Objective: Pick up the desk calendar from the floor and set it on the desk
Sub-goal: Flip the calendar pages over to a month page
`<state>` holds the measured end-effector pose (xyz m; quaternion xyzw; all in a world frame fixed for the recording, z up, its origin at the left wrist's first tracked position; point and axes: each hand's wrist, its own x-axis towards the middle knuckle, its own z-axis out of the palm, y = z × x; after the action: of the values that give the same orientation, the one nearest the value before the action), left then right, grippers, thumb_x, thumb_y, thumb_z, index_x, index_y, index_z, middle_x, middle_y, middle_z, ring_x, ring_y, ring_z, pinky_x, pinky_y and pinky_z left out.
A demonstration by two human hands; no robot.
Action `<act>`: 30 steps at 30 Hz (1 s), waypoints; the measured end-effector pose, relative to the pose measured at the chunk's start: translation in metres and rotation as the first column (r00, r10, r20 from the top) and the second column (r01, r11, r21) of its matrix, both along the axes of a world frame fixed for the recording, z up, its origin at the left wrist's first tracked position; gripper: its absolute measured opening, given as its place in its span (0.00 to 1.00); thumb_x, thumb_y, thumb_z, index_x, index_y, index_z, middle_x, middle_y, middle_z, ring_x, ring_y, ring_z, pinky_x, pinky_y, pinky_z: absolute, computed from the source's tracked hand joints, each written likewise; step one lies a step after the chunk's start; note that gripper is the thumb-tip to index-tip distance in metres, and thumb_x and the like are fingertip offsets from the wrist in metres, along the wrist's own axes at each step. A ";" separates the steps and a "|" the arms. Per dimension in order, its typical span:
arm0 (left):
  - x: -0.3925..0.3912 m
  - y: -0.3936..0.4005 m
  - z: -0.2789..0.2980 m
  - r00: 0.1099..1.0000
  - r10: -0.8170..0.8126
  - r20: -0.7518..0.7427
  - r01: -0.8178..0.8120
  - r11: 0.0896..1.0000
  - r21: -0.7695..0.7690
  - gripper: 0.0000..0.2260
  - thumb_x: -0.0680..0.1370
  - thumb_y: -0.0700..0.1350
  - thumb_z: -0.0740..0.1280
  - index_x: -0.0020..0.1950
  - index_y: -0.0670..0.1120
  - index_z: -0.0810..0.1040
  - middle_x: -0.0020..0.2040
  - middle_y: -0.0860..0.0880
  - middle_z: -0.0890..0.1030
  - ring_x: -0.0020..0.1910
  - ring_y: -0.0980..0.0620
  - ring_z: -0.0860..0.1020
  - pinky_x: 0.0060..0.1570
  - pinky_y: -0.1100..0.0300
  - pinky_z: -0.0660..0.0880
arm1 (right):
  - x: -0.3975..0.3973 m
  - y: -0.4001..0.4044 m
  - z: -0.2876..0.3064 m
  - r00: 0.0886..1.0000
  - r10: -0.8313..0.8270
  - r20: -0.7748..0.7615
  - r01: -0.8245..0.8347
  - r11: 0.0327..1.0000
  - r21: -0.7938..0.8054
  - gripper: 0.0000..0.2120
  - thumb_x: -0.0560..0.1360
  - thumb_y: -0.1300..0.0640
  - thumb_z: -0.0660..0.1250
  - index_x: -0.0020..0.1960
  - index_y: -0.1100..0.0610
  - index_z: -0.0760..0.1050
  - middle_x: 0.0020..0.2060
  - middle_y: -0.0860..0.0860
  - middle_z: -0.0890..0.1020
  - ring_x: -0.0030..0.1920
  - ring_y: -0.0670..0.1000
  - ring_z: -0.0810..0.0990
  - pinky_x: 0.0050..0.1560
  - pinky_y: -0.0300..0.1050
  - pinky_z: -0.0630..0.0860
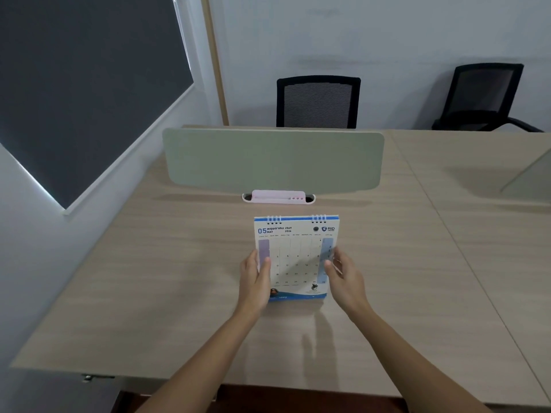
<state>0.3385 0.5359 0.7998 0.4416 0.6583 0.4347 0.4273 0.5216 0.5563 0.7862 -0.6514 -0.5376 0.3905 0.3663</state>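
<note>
Item: desk calendar [296,257], spiral-bound, tent type, May page facing me. Location: upright on the wooden table [179,263], near its middle, in front of the green divider panel [272,160] and the pink holder [278,196].

Grip: my left hand [255,278] clasps the left edge, thumb over the page; my right hand [346,278] clasps the right edge, fingers loosely curled. Whether either presses firmly, I cannot tell.

Handling (judged): light, stiff card backing, thin pages that could crease; smooth paper, slightly slippery. Best held by both side edges, low down.

Orientation: binding rings at top, away from me; printed face leaning back; long axis running from base to rings.
</note>
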 end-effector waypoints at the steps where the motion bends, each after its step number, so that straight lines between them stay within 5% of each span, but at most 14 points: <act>1: -0.001 -0.001 0.000 1.000 -0.001 0.005 0.001 1.000 0.018 0.16 0.80 0.48 0.56 0.66 0.50 0.73 0.61 0.53 0.71 0.68 0.53 0.67 0.70 0.52 0.66 | 0.000 -0.002 0.001 1.000 0.001 -0.002 -0.001 1.000 0.000 0.20 0.78 0.54 0.59 0.70 0.52 0.68 0.65 0.52 0.75 0.67 0.53 0.73 0.64 0.56 0.74; 5: -0.002 -0.003 -0.003 0.999 -0.009 -0.039 0.009 1.000 0.006 0.11 0.76 0.53 0.56 0.55 0.58 0.75 0.58 0.53 0.75 0.64 0.51 0.71 0.63 0.51 0.74 | -0.002 -0.007 0.001 1.000 -0.021 0.021 0.021 1.000 0.002 0.22 0.78 0.53 0.59 0.72 0.53 0.66 0.66 0.53 0.73 0.67 0.53 0.71 0.65 0.57 0.73; 7: -0.002 -0.004 -0.002 0.999 0.013 -0.032 -0.013 1.000 0.011 0.06 0.77 0.50 0.58 0.49 0.56 0.73 0.57 0.50 0.76 0.59 0.52 0.74 0.55 0.61 0.77 | -0.001 -0.009 0.006 0.998 -0.057 0.033 0.057 0.998 0.027 0.19 0.78 0.55 0.60 0.68 0.55 0.70 0.61 0.52 0.77 0.63 0.52 0.74 0.63 0.54 0.74; 9: -0.005 -0.004 0.003 0.997 0.077 -0.018 -0.077 0.997 0.024 0.03 0.79 0.44 0.59 0.46 0.49 0.70 0.48 0.47 0.75 0.44 0.53 0.73 0.40 0.66 0.72 | 0.004 -0.010 0.014 0.995 -0.103 0.014 0.102 0.993 0.051 0.11 0.76 0.56 0.62 0.56 0.57 0.75 0.49 0.51 0.81 0.52 0.52 0.79 0.52 0.50 0.77; 11: -0.010 -0.008 0.010 0.996 0.092 -0.010 -0.092 0.996 -0.009 0.06 0.80 0.45 0.59 0.44 0.45 0.70 0.41 0.47 0.73 0.36 0.53 0.70 0.35 0.63 0.66 | 0.013 -0.011 0.027 0.994 -0.096 -0.043 0.097 0.995 0.025 0.07 0.75 0.54 0.64 0.45 0.59 0.74 0.37 0.50 0.80 0.40 0.52 0.77 0.39 0.44 0.74; 14: -0.020 -0.005 0.029 0.981 0.006 0.194 0.004 0.999 -0.053 0.15 0.80 0.53 0.57 0.40 0.47 0.75 0.39 0.47 0.77 0.37 0.51 0.73 0.36 0.58 0.68 | 0.023 -0.014 0.069 0.973 -0.002 -0.230 0.001 1.000 -0.006 0.15 0.78 0.50 0.60 0.36 0.56 0.75 0.29 0.45 0.78 0.33 0.45 0.75 0.31 0.33 0.70; 15: -0.023 -0.001 0.038 0.954 -0.017 0.298 0.020 1.000 -0.008 0.18 0.80 0.54 0.55 0.39 0.48 0.79 0.42 0.48 0.80 0.39 0.51 0.77 0.39 0.57 0.70 | 0.025 -0.010 0.082 0.945 0.029 -0.326 -0.029 1.000 0.005 0.19 0.80 0.49 0.55 0.37 0.54 0.76 0.30 0.43 0.80 0.33 0.42 0.77 0.32 0.30 0.72; 17: -0.030 0.017 0.050 0.923 -0.009 0.384 -0.025 0.996 0.083 0.23 0.81 0.53 0.52 0.38 0.51 0.83 0.49 0.50 0.81 0.48 0.54 0.77 0.47 0.58 0.71 | 0.028 0.006 0.102 0.877 0.085 -0.474 -0.061 0.996 0.065 0.22 0.81 0.45 0.47 0.47 0.48 0.79 0.45 0.41 0.84 0.50 0.43 0.80 0.50 0.35 0.75; 21: -0.033 0.053 0.058 0.964 0.133 0.232 -0.145 0.989 0.033 0.08 0.80 0.43 0.57 0.47 0.52 0.75 0.55 0.50 0.78 0.56 0.51 0.75 0.55 0.55 0.70 | 0.021 0.038 0.098 0.937 0.253 -0.239 -0.239 0.967 0.087 0.25 0.76 0.34 0.44 0.70 0.35 0.63 0.74 0.45 0.63 0.73 0.50 0.63 0.72 0.55 0.63; 23: -0.035 0.059 0.040 0.985 0.080 0.152 -0.071 0.996 -0.062 0.11 0.77 0.36 0.60 0.57 0.44 0.74 0.58 0.46 0.80 0.51 0.49 0.77 0.46 0.61 0.75 | 0.014 0.045 0.080 0.942 0.287 -0.175 -0.284 0.958 0.042 0.24 0.78 0.37 0.48 0.74 0.36 0.55 0.76 0.43 0.59 0.75 0.49 0.60 0.74 0.58 0.60; 25: -0.033 0.054 0.029 0.997 -0.015 0.077 0.023 0.995 -0.101 0.15 0.76 0.33 0.62 0.62 0.39 0.74 0.58 0.44 0.81 0.49 0.50 0.78 0.39 0.66 0.74 | 0.009 0.046 0.061 0.956 0.261 -0.136 -0.259 0.965 0.027 0.26 0.80 0.48 0.53 0.75 0.37 0.48 0.71 0.45 0.66 0.70 0.51 0.66 0.72 0.57 0.64; 30: -0.041 0.049 0.010 0.983 -0.152 -0.098 0.146 0.987 -0.072 0.13 0.79 0.37 0.60 0.61 0.44 0.77 0.60 0.48 0.81 0.57 0.50 0.78 0.55 0.57 0.74 | 0.005 0.044 0.027 0.994 0.106 0.009 -0.103 0.981 -0.163 0.26 0.77 0.64 0.56 0.73 0.51 0.55 0.62 0.57 0.77 0.62 0.60 0.75 0.57 0.55 0.75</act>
<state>0.2976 0.5847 0.8100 0.4974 0.6583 0.3566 0.4384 0.5271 0.6005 0.8132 -0.6535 -0.5407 0.4457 0.2862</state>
